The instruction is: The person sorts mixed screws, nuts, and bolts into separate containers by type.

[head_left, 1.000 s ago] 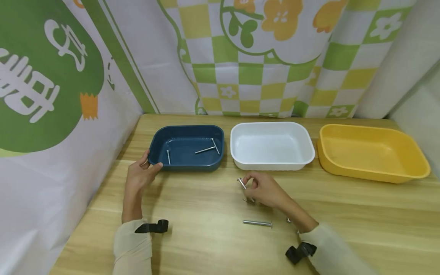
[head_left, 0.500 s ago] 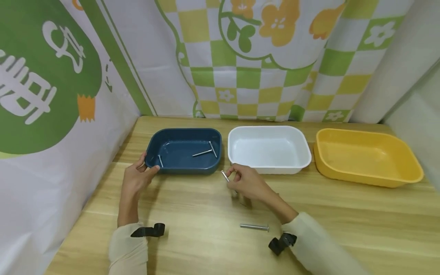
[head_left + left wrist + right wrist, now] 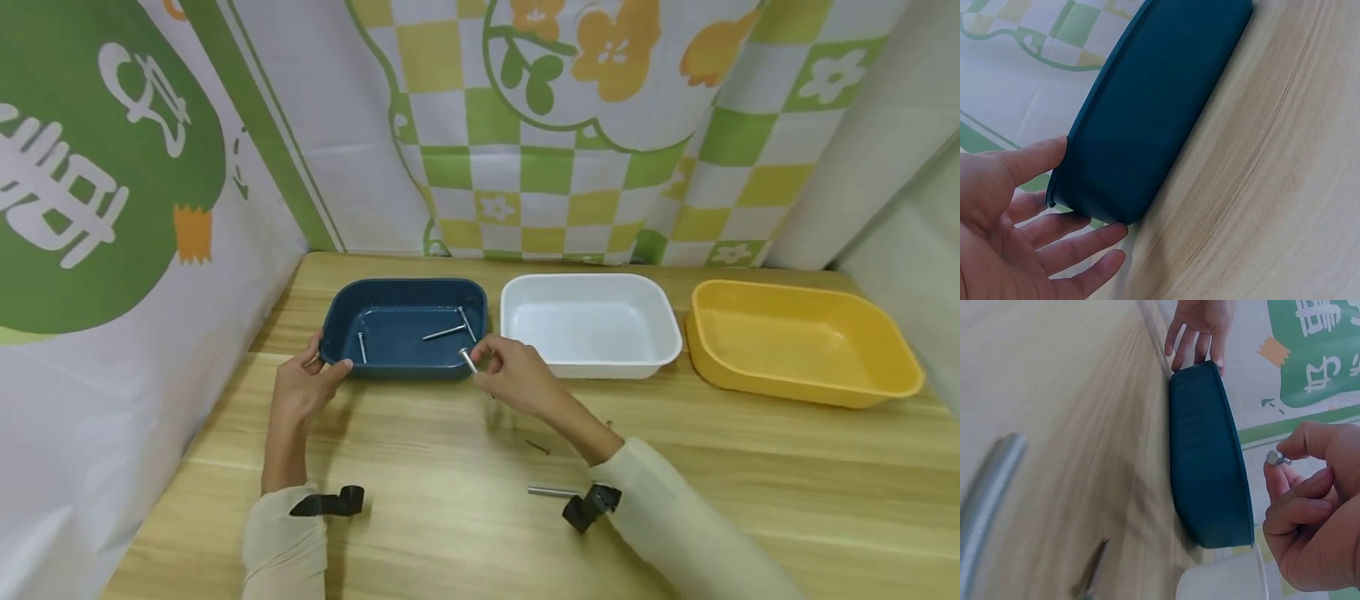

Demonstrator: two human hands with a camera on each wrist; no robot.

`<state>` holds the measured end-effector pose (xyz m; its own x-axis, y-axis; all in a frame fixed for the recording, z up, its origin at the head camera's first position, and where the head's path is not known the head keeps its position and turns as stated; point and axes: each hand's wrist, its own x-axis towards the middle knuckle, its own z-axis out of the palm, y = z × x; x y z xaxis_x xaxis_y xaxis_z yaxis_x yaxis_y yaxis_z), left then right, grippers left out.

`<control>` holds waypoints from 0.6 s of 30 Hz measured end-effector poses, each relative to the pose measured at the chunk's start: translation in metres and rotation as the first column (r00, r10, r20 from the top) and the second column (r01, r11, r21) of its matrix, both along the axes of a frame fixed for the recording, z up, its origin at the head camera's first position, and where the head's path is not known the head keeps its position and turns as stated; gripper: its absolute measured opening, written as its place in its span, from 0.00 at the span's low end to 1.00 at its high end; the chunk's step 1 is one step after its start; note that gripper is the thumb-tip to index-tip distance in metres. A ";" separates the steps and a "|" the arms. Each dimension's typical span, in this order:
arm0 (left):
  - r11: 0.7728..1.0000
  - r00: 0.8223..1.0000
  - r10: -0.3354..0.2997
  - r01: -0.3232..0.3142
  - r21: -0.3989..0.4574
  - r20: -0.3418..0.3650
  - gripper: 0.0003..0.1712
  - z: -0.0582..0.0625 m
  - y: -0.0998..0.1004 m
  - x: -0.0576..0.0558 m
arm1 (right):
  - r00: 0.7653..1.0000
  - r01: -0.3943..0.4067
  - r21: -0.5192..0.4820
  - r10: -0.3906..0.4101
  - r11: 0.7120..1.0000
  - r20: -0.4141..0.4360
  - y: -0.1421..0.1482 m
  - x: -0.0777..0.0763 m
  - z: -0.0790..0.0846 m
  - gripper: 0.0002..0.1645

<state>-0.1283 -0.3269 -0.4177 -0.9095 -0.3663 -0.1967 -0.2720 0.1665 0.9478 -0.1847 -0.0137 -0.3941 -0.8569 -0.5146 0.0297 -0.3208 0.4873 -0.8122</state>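
My left hand (image 3: 300, 390) rests at the near left corner of a dark blue tray (image 3: 408, 372). Its thumb touches the rim and its other fingers lie spread and fairly straight along the end wall, as the left wrist view shows. Between right thumb and forefinger I pinch a silver bolt (image 3: 1275, 457); this right hand (image 3: 519, 380) is above the tray's near right corner, and the bolt's head end (image 3: 464, 353) points toward the tray. Inside the tray are a short bolt (image 3: 362, 347) at the left and two crossed bolts (image 3: 444, 333) at the right.
A white tray (image 3: 592, 370) and a yellow tray (image 3: 806, 395) stand to the right of the blue one. On the wooden table lie a thick silver rod (image 3: 551, 492), partly behind the right wrist camera, a thin screw (image 3: 537, 447) and another small piece (image 3: 610, 424).
My right hand has moved left and away from me with the bolt, from in front of the white tray to the blue tray's edge. The left hand has stayed at its corner.
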 end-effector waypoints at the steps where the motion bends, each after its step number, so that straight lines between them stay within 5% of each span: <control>1: 1.000 1.000 0.002 -0.002 -0.002 0.000 0.44 0.000 0.001 -0.001 | 1.000 -0.003 -0.003 0.003 1.000 -0.001 -0.002 -0.001 0.001 0.12; 18: 1.000 1.000 0.007 -0.007 -0.008 0.004 0.44 -0.001 -0.002 0.001 | 0.999 0.036 0.035 -0.036 0.999 -0.008 -0.040 -0.018 0.003 0.12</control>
<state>-0.1275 -0.3286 -0.4185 -0.9061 -0.3741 -0.1978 -0.2774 0.1721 0.9452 -0.2028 -0.0533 -0.3910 -0.8748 -0.4841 0.0186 -0.3085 0.5271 -0.7918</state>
